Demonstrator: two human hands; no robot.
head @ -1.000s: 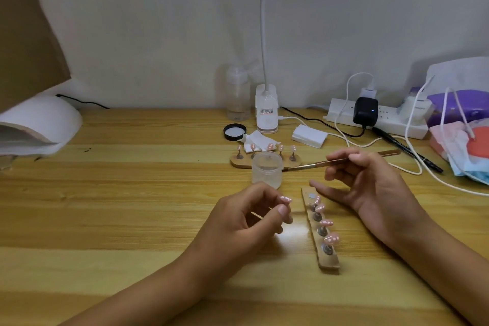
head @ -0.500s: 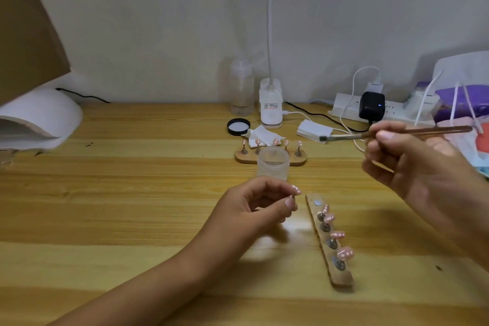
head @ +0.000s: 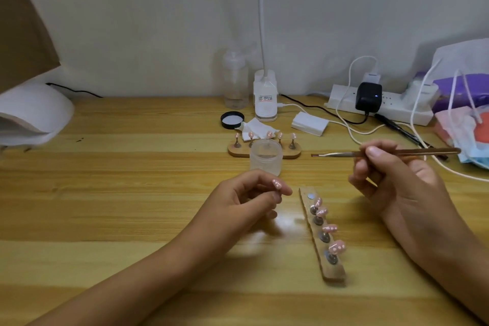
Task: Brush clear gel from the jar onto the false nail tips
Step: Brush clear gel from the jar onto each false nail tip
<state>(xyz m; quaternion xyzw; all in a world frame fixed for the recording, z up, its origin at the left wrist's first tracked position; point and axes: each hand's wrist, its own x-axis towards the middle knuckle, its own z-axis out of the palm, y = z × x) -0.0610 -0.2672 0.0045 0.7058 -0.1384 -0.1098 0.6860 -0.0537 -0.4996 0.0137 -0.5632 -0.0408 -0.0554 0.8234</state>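
My left hand (head: 246,204) pinches a pink false nail tip (head: 277,183) on its small stand, lifted just in front of the open clear gel jar (head: 266,157). My right hand (head: 391,180) holds a thin brush (head: 341,153) level, its bristle end pointing left and hanging in the air right of the jar. Between my hands a wooden strip holder (head: 333,272) lies on the table with several pink tips on metal stands; its top socket is empty. A second oval wooden holder (head: 232,150) with several tips stands behind the jar.
The jar's black lid (head: 232,120) lies behind, by folded tissue (head: 258,128), a clear bottle (head: 235,79) and a white lamp base (head: 265,95). A power strip (head: 381,104) with cables and bags fills the back right. A white nail lamp (head: 34,114) sits at the left.
My right hand drew the brush out of the jar, swung it up to the right, then lowered it back leftward. My left hand kept the nail tip raised.
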